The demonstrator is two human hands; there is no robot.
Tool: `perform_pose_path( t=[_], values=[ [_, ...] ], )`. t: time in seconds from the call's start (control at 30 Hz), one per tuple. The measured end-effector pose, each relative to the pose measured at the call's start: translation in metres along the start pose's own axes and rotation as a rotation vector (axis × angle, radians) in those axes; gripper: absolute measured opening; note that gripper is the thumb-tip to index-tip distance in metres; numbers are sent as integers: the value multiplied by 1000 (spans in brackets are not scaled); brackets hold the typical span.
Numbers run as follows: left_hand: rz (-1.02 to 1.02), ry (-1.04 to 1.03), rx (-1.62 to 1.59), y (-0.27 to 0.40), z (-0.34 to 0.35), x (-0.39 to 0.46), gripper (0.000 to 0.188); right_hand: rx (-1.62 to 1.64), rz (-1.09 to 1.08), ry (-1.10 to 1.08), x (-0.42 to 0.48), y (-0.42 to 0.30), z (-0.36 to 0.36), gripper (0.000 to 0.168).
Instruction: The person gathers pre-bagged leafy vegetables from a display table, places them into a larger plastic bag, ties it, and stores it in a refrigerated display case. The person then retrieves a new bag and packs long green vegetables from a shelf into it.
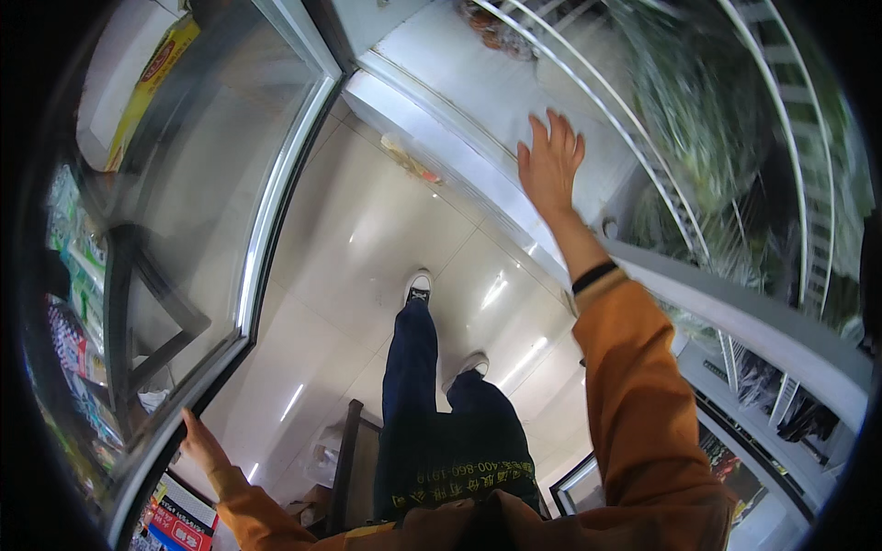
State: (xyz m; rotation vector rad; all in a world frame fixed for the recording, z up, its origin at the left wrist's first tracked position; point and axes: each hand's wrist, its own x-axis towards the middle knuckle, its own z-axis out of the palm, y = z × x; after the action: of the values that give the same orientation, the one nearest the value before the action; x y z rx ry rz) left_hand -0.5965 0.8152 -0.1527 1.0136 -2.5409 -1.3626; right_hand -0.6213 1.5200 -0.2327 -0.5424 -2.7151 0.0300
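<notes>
At the lower left my left hand point(203, 444) is at the dark-edged frame of an open glass refrigerator door point(251, 303), holding its edge; part of its fingers is hidden. Inside the refrigerator cabinet, my right hand point(551, 158) reaches over the white bottom surface point(475, 96), fingers spread and nothing in them. I cannot tell whether it touches that surface. White wire shelves point(641, 148) curve past on its right. Blurred bundles of green vegetables in clear plastic point(689, 103) sit on them. A bag of brownish produce point(493, 31) lies at the top, behind the wires.
A glossy tiled floor point(331, 275) is under my feet, with a wrapper-like item point(410, 160) by the cabinet base. Packaged goods point(83, 275) appear through the door at left. A dark-framed piece point(348, 461) stands behind me. Another glass door point(579, 485) is at lower right.
</notes>
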Motion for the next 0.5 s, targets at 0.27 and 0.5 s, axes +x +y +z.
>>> perform_pose_path(
  t=[0.27,0.5],
  values=[
    [77,86,185,-18,-13,23,34,-744,-136,-30,150,121,113,46],
    [127,179,622,52,31,-12,41,-983,-215,-441,163,74,94,49]
  ],
)
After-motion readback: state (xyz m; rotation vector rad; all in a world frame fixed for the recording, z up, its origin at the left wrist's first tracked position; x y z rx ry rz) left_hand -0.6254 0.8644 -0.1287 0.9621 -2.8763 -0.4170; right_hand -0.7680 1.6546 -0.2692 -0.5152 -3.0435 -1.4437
